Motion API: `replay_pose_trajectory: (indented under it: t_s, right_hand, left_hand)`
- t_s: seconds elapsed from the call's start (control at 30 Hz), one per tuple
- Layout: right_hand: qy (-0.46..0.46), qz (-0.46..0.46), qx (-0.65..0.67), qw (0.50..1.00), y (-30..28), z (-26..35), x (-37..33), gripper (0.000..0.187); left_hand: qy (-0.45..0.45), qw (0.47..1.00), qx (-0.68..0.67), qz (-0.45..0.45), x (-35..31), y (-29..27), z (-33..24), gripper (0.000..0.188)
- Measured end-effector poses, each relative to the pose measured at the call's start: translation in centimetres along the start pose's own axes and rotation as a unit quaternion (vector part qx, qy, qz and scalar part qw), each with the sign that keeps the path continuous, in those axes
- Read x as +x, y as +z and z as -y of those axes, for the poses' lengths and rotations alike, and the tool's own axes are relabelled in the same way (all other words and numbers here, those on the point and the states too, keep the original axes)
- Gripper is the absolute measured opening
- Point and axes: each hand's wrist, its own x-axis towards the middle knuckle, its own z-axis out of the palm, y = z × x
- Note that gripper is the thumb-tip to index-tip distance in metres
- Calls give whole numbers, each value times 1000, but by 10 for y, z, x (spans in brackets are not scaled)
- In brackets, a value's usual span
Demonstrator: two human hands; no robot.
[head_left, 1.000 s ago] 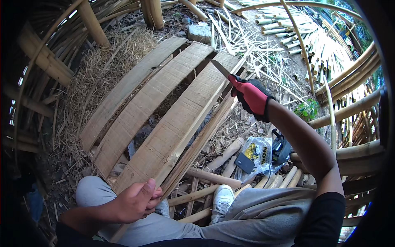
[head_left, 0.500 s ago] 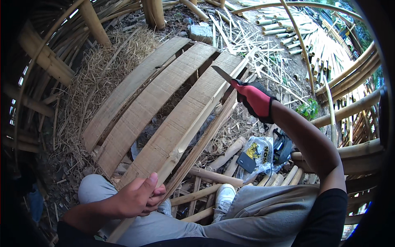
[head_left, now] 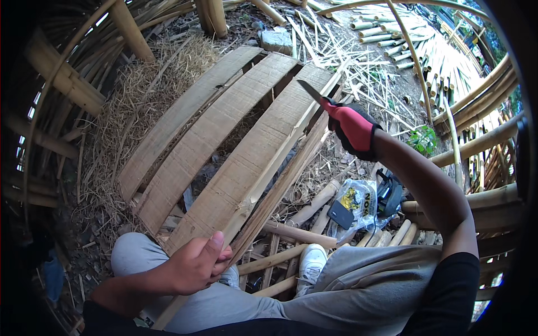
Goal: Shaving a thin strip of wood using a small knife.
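My bare left hand [head_left: 196, 264] is closed round the near end of a long pale bamboo strip [head_left: 245, 208]. The strip slants away to the far right along the edge of a low slatted wooden table [head_left: 246, 159], and its tail sticks out below my hand by my lap. My right hand [head_left: 354, 130], in a red and black glove, grips a knife [head_left: 310, 91] by its handle. Its blade points to the upper left, over the far right end of the table. The handle is mostly hidden in the glove; whether the blade touches the strip I cannot tell.
Bamboo poles [head_left: 300, 257] lie by my shoes. Beside them are a clear plastic bag [head_left: 364, 208], a dark phone-like object [head_left: 341, 213] and a dark bag [head_left: 389, 193]. Dry shavings [head_left: 140, 106] heap on the left; cut bamboo [head_left: 386, 33] is stacked far right. A stone block [head_left: 276, 41] stands behind.
The view has shifted slightly. My right hand and the knife have moved a little to the right and away; my left hand keeps its hold on the strip.
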Motion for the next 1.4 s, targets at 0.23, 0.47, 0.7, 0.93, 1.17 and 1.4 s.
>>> replay_pose_trajectory:
  t_s: [0.23,0.47,0.7,0.93,1.17,1.4]
  right_hand:
    - [-37,-83,-42,995,12,8,-4,48]
    - [-34,44,-78,995,36,0,-35,56]
    - [-52,-115,-45,991,18,-7,-3,61]
    - [-58,-65,-46,995,34,0,-18,54]
    - [-82,27,66,994,27,-12,-23,40]
    - [45,176,37,983,34,-14,-44,37]
  left_hand:
    - [5,1000,-21,4,2,2,4,50]
    - [22,1000,10,-6,-1,2,5,49]
    - [24,998,60,-21,0,1,6,49]
    - [13,1000,19,-17,-1,2,7,50]
    - [-2,1000,-28,-7,-5,2,7,48]
    - [19,1000,11,-10,-4,0,7,48]
